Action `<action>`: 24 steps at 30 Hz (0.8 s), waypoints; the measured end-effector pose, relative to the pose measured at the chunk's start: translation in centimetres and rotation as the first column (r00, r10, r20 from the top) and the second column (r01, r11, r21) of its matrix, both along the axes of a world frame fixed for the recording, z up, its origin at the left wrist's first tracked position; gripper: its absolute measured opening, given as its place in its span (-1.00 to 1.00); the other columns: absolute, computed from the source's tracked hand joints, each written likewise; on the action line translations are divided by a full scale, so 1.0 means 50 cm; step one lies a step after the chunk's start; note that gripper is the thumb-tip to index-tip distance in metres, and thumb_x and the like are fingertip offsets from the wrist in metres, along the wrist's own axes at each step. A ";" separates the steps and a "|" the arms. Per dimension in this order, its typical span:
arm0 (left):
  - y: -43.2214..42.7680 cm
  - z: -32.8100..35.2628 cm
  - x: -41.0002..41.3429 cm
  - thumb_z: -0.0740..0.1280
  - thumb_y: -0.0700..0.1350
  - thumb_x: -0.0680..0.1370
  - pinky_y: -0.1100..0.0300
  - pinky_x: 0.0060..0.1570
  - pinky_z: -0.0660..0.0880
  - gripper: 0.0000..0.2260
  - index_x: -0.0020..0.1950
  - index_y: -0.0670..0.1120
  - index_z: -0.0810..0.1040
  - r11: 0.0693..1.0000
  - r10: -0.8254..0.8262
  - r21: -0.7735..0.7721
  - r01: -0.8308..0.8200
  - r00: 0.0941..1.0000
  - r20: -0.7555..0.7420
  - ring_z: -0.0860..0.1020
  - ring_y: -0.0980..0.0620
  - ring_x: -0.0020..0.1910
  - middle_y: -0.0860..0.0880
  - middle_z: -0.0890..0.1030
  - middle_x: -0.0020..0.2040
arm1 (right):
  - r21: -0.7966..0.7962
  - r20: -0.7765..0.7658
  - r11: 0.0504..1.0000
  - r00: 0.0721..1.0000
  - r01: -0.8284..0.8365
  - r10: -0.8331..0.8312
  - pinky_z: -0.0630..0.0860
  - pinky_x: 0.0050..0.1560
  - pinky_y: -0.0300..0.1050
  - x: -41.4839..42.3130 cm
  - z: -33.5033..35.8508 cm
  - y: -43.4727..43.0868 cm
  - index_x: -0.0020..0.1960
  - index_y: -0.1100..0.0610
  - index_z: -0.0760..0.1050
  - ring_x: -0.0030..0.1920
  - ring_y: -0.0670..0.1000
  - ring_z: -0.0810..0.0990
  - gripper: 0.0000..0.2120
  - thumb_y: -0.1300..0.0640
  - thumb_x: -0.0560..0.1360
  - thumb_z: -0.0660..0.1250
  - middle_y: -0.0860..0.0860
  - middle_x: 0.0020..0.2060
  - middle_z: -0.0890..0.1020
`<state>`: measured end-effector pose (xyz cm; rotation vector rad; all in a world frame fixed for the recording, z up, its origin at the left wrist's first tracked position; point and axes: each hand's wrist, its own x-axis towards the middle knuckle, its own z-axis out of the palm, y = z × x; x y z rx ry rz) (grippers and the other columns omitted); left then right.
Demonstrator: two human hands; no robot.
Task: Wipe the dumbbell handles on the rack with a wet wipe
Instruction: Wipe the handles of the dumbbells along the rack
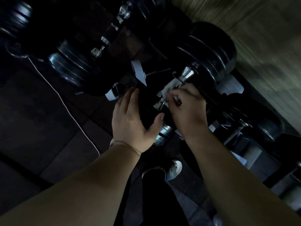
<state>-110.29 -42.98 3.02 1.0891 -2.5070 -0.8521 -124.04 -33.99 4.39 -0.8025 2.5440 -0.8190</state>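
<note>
A black dumbbell lies on the rack, its far head (210, 51) up right and its chrome handle collar (186, 74) just above my hands. My right hand (187, 110) is curled over the handle and pinches a white wet wipe (169, 89) against it. My left hand (132, 118) rests with spread, relaxed fingers on the dumbbell's dark near head (149, 110); a chrome plate edge (164, 134) shows below my thumb. The handle itself is mostly hidden under my right hand.
More black dumbbells sit on the rack at upper left (76, 67) and lower right (267, 126), with grey rack cradles (231, 85) between them. A white cord (65, 101) crosses the dark floor tiles at left. My shoe (172, 170) stands below the rack.
</note>
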 end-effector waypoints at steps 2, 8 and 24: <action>-0.001 -0.001 0.000 0.33 0.24 0.51 -0.19 0.34 0.48 -0.25 0.42 -0.36 0.47 1.000 -0.004 -0.003 0.004 1.000 -0.011 0.52 -0.27 0.37 -0.30 0.56 0.38 | 0.029 0.005 0.983 0.984 -0.180 0.180 0.52 -0.09 -0.31 -0.002 -0.008 0.015 0.12 0.19 0.65 -0.02 -0.11 0.55 -0.80 0.20 0.50 0.48 0.02 0.10 0.56; 0.002 -0.003 0.006 0.30 0.30 0.52 -0.18 0.35 0.48 -0.22 0.48 -0.31 0.45 1.000 0.008 0.022 -0.008 1.000 0.016 0.50 -0.26 0.40 -0.27 0.52 0.43 | 0.047 -0.053 0.923 0.921 -0.383 0.385 0.49 -0.06 -0.30 -0.049 0.016 0.010 0.24 0.14 0.61 0.01 -0.10 0.53 -0.71 0.21 0.53 0.45 0.03 0.14 0.53; 0.004 -0.003 0.004 0.29 0.31 0.52 -0.16 0.39 0.45 -0.22 0.47 -0.32 0.46 1.000 0.020 -0.020 -0.019 0.999 0.031 0.51 -0.25 0.39 -0.28 0.54 0.42 | 0.176 0.062 0.740 0.758 -0.649 0.650 0.29 -0.04 -0.59 -0.042 0.047 -0.010 0.23 0.19 0.61 0.04 -0.21 0.42 -0.74 0.27 0.54 0.40 -0.16 0.09 0.36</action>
